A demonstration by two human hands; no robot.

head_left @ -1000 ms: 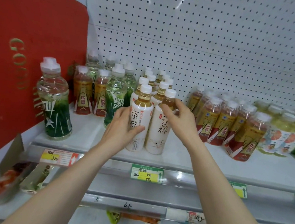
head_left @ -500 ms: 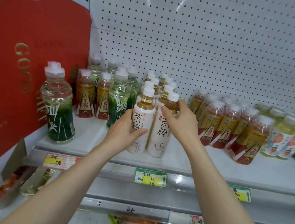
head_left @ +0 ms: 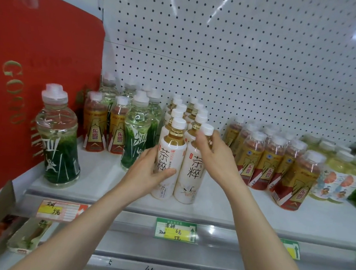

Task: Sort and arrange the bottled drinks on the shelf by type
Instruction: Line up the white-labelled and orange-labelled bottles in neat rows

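at the front edge of the white metal shelf, near its middle, two plastic bottles of amber tea with white labels, black characters and white caps stood upright, side by side and touching. the left tea bottle was grasped by the left hand: the thumb lay across the front of the label and the other fingers went round its left side. the right tea bottle was held higher, at the neck just under the cap, where the fingers of the right hand curled round it. behind these two, more tea bottles of the same kind made two rows going back toward the white pegboard wall. just to the left stood clear bottles with green labels, and further left amber bottles with red and gold labels. one large clear green bottle stood apart, near the red board with gold letters. to the right, apart from the tea, a second group of red and gold bottles stood in rows, with pale yellow bottles beside them. a green price tag sat on the shelf rail below the hands.
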